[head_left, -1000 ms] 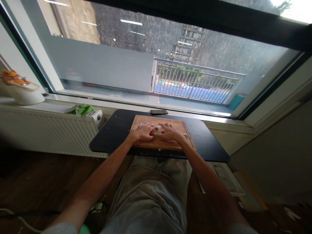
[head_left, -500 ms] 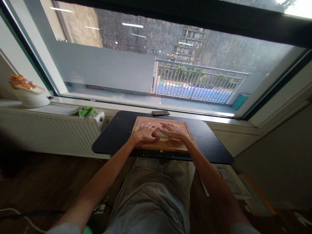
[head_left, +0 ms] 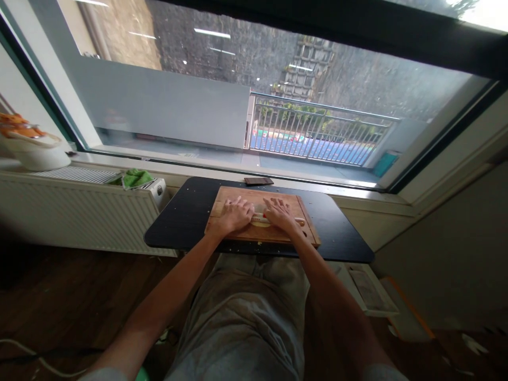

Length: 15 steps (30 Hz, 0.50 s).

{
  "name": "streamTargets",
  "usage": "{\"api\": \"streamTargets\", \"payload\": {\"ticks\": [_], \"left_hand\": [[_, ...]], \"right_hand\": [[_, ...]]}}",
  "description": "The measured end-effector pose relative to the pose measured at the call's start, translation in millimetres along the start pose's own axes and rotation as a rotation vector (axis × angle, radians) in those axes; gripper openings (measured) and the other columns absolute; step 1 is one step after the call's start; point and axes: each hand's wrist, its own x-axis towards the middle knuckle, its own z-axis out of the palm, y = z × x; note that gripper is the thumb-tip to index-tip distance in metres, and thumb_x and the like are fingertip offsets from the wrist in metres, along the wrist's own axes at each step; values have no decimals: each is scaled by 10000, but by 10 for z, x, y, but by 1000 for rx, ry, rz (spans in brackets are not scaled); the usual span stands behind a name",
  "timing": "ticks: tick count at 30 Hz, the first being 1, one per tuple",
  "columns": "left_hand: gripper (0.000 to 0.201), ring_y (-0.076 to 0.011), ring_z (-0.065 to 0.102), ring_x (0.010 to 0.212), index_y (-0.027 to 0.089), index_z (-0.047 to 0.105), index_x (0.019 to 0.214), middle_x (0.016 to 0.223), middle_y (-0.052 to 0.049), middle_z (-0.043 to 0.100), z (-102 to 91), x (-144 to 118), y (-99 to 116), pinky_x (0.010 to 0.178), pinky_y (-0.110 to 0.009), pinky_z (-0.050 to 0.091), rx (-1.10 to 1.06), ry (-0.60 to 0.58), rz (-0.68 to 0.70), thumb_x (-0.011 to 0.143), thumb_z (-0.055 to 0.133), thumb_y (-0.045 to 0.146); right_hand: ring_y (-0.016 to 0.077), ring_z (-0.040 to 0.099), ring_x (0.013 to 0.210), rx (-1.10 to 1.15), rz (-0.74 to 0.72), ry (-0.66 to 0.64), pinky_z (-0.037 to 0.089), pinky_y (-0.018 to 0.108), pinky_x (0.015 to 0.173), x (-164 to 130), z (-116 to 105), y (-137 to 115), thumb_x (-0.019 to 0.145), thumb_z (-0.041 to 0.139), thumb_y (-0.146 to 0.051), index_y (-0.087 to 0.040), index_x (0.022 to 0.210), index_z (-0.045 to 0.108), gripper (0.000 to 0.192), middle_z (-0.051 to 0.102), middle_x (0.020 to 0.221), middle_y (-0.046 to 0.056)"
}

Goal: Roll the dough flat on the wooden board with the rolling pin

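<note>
A wooden board (head_left: pixel 296 203) lies on a small black table (head_left: pixel 186 211) in front of my lap. My left hand (head_left: pixel 234 216) and my right hand (head_left: pixel 281 214) lie side by side on the board, palms down and fingers stretched forward. Both press on a thin white and red roller (head_left: pixel 259 216) that lies crosswise under them. One end of it pokes out to the right of my right hand. A flat pale patch (head_left: pixel 260 224), perhaps dough, shows on the board just below the roller. Most of the roller is hidden by my hands.
A small dark flat object (head_left: pixel 258 181) lies on the sill behind the table. To the left, a white radiator (head_left: pixel 79 211) carries a green cloth (head_left: pixel 137 178) and a white bowl (head_left: pixel 34 151). Flat items (head_left: pixel 369 288) lie on the floor at right. Crumbs dot the table.
Both hands have slid a little away from me over the roller, fingers now reaching further up the board. Less of the white part shows between them.
</note>
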Motion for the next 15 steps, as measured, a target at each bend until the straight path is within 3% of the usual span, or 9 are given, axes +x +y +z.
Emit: {"api": "streamTargets", "payload": {"ticks": [7,15], "left_hand": [[527,-358,521,1530,215,662,1499,1601,-141,628,29,-237,92,1209,-557,455,30,77,21,1139,319,390],[524,-327,547,1522,216,632,1551,1584,-139,646,129,-394,97,1200,-499,476,46,130,36,1153,350,409]], "right_hand": [[339,357,1649,-61,17,56,260,588,1344,-294,-26,-149,1102,363,-316,-270,1748,373,648,452,1752,106],[330,446,1575,-130,18,206,285,576,1323,-480,36,-276,1118,333,-293,-178,1707,443,610,525,1691,167]]}}
